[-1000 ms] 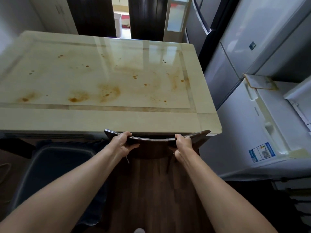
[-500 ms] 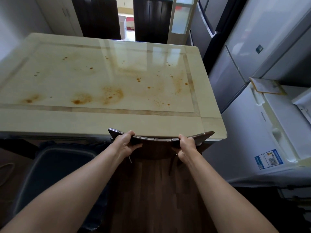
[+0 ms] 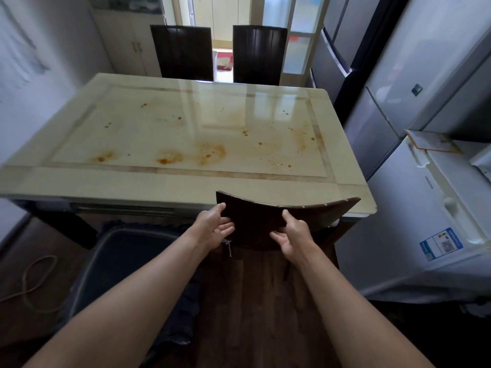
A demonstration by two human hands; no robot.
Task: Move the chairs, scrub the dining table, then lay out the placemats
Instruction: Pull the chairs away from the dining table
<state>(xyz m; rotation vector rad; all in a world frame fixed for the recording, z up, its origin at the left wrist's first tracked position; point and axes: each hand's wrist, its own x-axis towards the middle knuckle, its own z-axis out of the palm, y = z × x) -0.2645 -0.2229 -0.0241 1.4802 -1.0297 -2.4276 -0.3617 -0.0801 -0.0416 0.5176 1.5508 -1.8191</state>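
Hands: left hand (image 3: 212, 229) and right hand (image 3: 291, 236) are both slack, fingers spread, gripping nothing. The fingertips lie at the back face of the chair (image 3: 255, 221); I cannot tell if they actually touch it.

The chair is tucked in at the near right edge of the stained bench (image 3: 106, 179).

Judgement: solid wood, stiff, fairly heavy, with slick lacquer. Best hold is the curved top rail, one hand toward each end.

arms: both are extended forward | left hand (image 3: 212, 227): is held open, thumb raised, fingers loosely spread | right hand (image 3: 293, 235): is held open, thumb raised, fingers relaxed, palm turned inward
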